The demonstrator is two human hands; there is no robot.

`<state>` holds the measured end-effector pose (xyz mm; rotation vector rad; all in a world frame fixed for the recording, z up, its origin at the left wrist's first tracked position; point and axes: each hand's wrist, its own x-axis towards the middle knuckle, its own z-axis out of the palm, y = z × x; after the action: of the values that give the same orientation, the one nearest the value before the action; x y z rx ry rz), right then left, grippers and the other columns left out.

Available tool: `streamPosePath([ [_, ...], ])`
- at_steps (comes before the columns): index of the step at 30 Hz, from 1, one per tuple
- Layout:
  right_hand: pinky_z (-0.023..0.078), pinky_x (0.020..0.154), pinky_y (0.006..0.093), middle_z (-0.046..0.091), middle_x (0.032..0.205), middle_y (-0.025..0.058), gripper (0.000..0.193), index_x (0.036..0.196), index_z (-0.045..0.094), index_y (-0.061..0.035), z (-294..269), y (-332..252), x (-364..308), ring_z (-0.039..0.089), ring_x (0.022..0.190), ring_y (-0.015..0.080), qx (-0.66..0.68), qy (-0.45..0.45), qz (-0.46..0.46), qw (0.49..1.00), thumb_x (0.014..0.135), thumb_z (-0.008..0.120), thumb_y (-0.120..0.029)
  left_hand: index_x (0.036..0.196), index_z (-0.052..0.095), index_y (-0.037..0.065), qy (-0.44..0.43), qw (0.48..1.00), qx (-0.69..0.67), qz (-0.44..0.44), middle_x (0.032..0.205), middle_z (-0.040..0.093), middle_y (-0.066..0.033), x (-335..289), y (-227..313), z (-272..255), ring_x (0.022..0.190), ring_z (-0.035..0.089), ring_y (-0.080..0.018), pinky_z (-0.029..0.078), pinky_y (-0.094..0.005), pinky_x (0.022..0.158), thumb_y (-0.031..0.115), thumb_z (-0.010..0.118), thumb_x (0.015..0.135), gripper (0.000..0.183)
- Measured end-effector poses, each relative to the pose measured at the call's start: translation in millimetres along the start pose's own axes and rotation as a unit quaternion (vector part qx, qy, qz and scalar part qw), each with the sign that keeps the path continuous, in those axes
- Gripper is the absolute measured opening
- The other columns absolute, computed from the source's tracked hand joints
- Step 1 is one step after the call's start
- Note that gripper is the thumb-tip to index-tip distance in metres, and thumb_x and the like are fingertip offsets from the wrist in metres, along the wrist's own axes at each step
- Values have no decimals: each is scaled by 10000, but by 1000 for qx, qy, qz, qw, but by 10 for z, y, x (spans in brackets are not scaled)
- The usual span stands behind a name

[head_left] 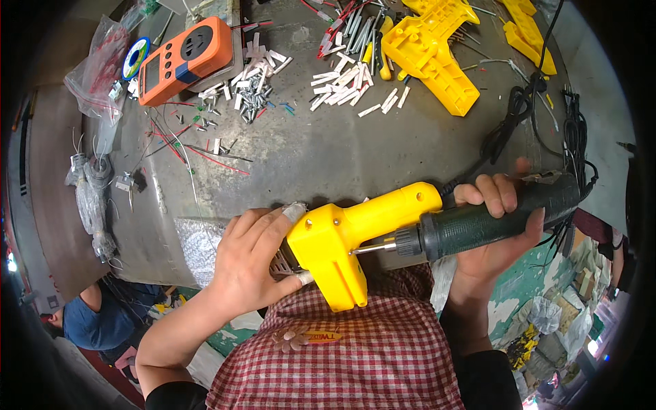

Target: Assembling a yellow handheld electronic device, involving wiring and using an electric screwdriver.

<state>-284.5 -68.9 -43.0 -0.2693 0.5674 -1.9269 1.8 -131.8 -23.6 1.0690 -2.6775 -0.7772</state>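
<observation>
My left hand (pixel 254 258) is closed around the left end of a yellow plastic tool housing (pixel 328 242), with tape on the thumb and a fingertip. A handle-like part of the housing points right, and a black cord leaves its end. My right hand (pixel 502 222) grips a dark green electric screwdriver (pixel 471 229) held nearly level. Its thin metal bit (pixel 372 249) reaches left to the housing's side; whether it sits in a screw I cannot make out. Both things are held over the table's near edge, above my checked apron (pixel 335 362).
On the metal table (pixel 301 150) lie an orange meter (pixel 184 58), screws (pixel 253 99), white strips (pixel 342 82), wires (pixel 184 147) and yellow housing shells (pixel 437 58). Black cables (pixel 509 123) run along the right. Bubble wrap (pixel 198 249) lies near my left hand. Another person (pixel 113 314) is at the lower left.
</observation>
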Motion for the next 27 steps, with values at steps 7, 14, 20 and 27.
streamPosePath([
  [7,363,871,346,467,794,-57,496,1259,475,-115,-46,69,36,457,750,78,36,-34,14,999,863,611,-381,1144,566,-5,25,996,-83,-9,1002,608,-151,34,-14,-10,913,561,-330,438,-411,803,235,792,560,670],
  [14,302,1022,381,474,797,-58,471,1203,483,-96,-312,181,142,488,756,72,68,-39,18,997,834,651,-335,1118,551,0,48,995,-87,1,1010,577,-147,58,4,30,925,531,-331,414,-416,821,236,786,558,652],
  [20,266,1095,395,482,803,-48,461,1189,485,-74,-211,180,111,496,770,81,84,-37,-6,996,826,666,-294,1155,529,8,60,996,-59,10,1035,554,-147,2,-4,42,947,525,-322,411,-421,826,241,786,562,687],
  [27,373,986,377,462,832,-16,475,1235,481,-72,-51,54,85,473,774,101,2,-1,34,999,889,600,-377,1186,518,-10,45,998,-43,26,1018,561,-168,28,-23,30,933,527,-361,421,-444,842,298,801,550,761],
])
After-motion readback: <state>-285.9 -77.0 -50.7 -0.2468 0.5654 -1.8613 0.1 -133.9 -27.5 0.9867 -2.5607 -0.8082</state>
